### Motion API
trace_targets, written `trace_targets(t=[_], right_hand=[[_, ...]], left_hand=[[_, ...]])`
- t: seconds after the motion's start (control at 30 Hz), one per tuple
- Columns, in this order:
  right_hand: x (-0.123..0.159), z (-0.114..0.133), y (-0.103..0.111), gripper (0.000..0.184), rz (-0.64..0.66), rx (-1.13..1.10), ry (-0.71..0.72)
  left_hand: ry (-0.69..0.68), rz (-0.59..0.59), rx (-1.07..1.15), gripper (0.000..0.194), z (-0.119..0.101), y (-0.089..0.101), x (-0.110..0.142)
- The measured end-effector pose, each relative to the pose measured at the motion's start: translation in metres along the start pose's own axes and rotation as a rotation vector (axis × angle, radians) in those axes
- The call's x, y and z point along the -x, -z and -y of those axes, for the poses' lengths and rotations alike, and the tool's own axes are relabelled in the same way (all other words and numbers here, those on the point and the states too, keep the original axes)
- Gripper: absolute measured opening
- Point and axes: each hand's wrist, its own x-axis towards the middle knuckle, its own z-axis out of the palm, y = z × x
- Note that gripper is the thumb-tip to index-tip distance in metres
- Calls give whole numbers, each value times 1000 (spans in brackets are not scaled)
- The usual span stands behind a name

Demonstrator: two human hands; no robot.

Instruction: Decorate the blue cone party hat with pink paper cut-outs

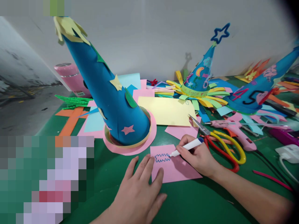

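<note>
My right hand point(198, 157) grips a white marker point(187, 147) whose tip touches a small pink sheet of paper point(173, 169) on the green table point(105, 174). A blue wavy outline point(162, 158) is drawn on the sheet just left of the tip. My left hand point(137, 193) lies flat with its fingers spread, pressing the sheet's left edge down. Directly behind the sheet stands a tall blue cone hat point(112, 96) with paper stars on a pink round brim.
Red-and-yellow scissors point(221, 146) and a pink glue gun point(235, 132) lie right of my right hand. A yellow sheet point(167, 110), two more decorated blue cone hats point(201, 77) point(259, 87), paper strips, a pink bottle point(71, 77) and a white charger point(288, 152) crowd the table.
</note>
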Motion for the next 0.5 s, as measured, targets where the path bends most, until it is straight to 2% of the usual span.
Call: trace_targets(t=[0.5], right_hand=[[0,-1,0,17,-30,34,17]], left_hand=[[-1,-47,-14,40,1,-6,0]])
